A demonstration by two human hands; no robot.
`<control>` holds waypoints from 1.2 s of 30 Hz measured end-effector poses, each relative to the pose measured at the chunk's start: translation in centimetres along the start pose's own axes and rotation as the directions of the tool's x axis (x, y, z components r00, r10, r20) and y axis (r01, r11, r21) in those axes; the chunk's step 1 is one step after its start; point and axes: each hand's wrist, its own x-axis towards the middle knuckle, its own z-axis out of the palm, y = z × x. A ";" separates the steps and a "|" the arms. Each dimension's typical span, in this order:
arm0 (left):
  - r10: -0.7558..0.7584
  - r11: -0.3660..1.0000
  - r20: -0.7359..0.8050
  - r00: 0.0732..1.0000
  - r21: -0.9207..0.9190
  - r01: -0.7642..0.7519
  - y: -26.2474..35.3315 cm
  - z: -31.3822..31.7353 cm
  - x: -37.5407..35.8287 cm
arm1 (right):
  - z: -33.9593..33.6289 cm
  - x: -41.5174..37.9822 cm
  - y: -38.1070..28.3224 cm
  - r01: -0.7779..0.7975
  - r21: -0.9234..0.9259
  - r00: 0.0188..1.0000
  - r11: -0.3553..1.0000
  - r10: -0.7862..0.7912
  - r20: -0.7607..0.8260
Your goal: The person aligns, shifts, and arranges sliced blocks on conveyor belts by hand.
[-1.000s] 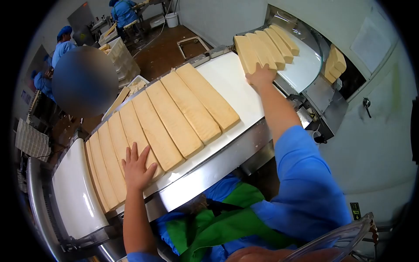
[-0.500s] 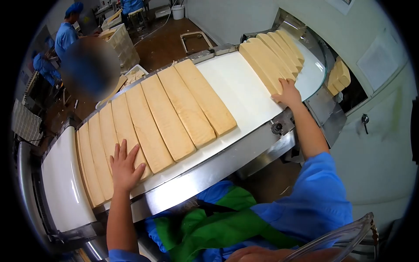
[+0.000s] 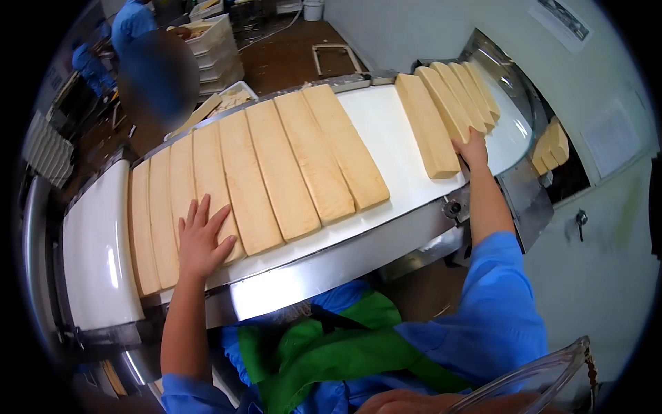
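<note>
Long pale-yellow slabs (image 3: pixel 296 162) lie side by side across a white conveyor belt (image 3: pixel 393 138). My left hand (image 3: pixel 203 238) rests flat with fingers spread on the near ends of the slabs at the left of the row. My right hand (image 3: pixel 472 148) touches the near end of a second, leaning group of slabs (image 3: pixel 441 114) at the far right of the belt. A bare strip of belt separates the two groups. Neither hand holds anything.
The belt's steel edge (image 3: pixel 331 265) runs in front of me. A metal chute (image 3: pixel 545 148) with more slabs sits at the right by the wall. Other people in blue (image 3: pixel 134 21) work at the back left beside stacked white crates (image 3: pixel 217 48).
The right group of slabs has come nearer along the belt, and my right hand moved with their ends. My left hand stays flat on the left slabs.
</note>
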 end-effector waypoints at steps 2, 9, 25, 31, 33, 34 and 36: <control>-0.004 1.000 0.005 1.000 0.006 0.004 -0.9 0.3 0.0 | 1.0 -0.3 -0.2 0.034 -0.015 0.995 0.999 -0.035 -0.094; 0.073 0.995 -0.079 0.994 -0.063 -0.078 -3.4 1.0 -0.3 | 3.0 3.8 6.0 0.354 -0.051 0.935 0.934 -0.354 0.002; 0.037 0.996 -0.052 0.998 -0.076 -0.041 -6.2 -1.9 -3.5 | 1.1 -3.5 -7.8 0.366 0.032 0.900 0.930 -0.363 0.241; 0.030 0.996 0.000 1.000 -0.086 -0.030 -6.4 -2.1 -3.7 | 5.3 -8.1 -11.6 0.579 0.224 0.781 0.784 -0.612 0.122; 0.024 0.996 0.012 1.000 -0.089 -0.023 -6.4 -2.3 -3.7 | 5.2 -9.0 -14.8 0.583 0.362 0.754 0.727 -0.651 0.093; 0.016 0.997 0.027 1.000 -0.081 -0.014 -6.5 -2.5 -3.8 | 4.1 -10.5 -16.7 0.551 0.321 0.779 0.770 -0.613 0.133; -0.035 0.996 0.036 0.999 -0.074 0.038 -5.6 -2.3 -4.0 | 0.7 -14.0 -20.3 0.513 0.274 0.806 0.813 -0.566 0.170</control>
